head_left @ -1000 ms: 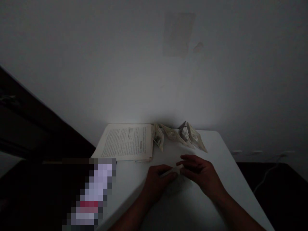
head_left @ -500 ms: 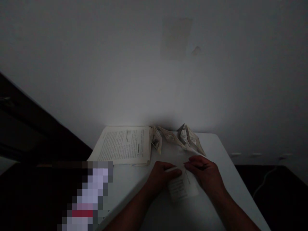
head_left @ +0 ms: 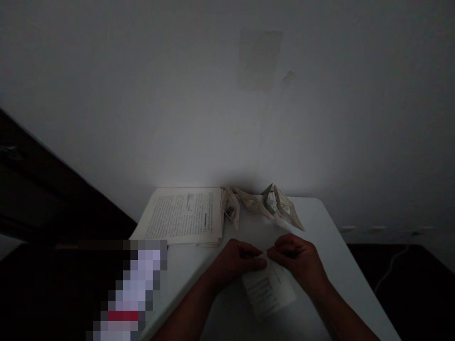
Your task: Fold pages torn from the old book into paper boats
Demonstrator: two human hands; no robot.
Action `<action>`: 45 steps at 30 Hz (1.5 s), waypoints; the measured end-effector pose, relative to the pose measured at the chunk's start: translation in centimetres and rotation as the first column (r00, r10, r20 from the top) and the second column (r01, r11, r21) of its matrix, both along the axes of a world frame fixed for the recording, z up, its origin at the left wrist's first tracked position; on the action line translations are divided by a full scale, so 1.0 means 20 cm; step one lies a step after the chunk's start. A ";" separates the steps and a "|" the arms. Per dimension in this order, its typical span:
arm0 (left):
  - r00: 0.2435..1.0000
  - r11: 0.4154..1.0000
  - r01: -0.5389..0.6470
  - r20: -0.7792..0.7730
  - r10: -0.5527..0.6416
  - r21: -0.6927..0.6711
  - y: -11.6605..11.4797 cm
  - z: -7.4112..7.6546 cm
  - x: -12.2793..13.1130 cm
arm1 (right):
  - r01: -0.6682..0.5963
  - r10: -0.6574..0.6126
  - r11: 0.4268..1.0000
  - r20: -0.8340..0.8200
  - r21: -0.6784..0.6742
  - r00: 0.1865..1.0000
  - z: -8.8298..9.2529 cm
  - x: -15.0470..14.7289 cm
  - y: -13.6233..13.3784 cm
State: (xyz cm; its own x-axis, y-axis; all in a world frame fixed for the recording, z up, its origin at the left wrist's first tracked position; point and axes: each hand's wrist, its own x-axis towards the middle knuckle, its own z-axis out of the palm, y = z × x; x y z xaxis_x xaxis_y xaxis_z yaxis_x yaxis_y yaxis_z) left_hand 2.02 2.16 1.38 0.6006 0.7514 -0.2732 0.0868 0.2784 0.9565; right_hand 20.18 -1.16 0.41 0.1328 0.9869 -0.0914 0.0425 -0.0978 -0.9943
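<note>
A small folded sheet of printed paper [head_left: 269, 289] is held over the near part of the white table. My left hand [head_left: 236, 263] pinches its upper edge between thumb and fingers. Close beside it, my right hand [head_left: 300, 258] pinches the same edge near the top corner, its fingers curled. The fingertips of both hands almost meet. Beyond them stand several folded paper boats: one boat [head_left: 232, 208] beside the paper stack, another boat [head_left: 253, 202] in the middle, and more folded paper [head_left: 284, 206] at the right.
A stack of printed pages [head_left: 181, 215] lies at the table's far left. The white table [head_left: 320, 218] stands against a grey wall [head_left: 199, 118] with a patch on it. A cable [head_left: 391, 265] hangs at the right. A pixelated area covers the lower left.
The folded paper has tilted and shifted slightly down. My right hand has moved a little left, bringing its fingertips nearer to my left hand's. The boats and the stack stay put.
</note>
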 end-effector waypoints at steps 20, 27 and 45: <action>0.988 0.984 -0.064 -0.125 0.086 0.166 0.00 -0.01 -0.01 | -0.324 0.328 0.944 0.081 -0.056 0.941 0.01 0.00 -0.01; 0.980 0.984 -0.075 -0.169 0.103 0.164 0.01 -0.03 -0.02 | -0.339 0.343 0.939 0.064 -0.059 0.937 -0.01 0.02 0.01; 0.978 0.984 -0.129 -0.149 0.147 0.126 0.01 -0.06 -0.04 | -0.323 0.325 0.944 0.015 -0.073 0.946 -0.03 0.02 0.00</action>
State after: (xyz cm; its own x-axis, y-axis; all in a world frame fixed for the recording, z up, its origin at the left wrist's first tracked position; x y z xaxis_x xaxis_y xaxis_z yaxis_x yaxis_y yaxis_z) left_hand 1.23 2.46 0.25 0.4451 0.8561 -0.2628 0.2069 0.1872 0.9603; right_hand 20.53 -1.13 -0.15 -0.1898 0.9686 -0.1607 0.1097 -0.1417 -0.9838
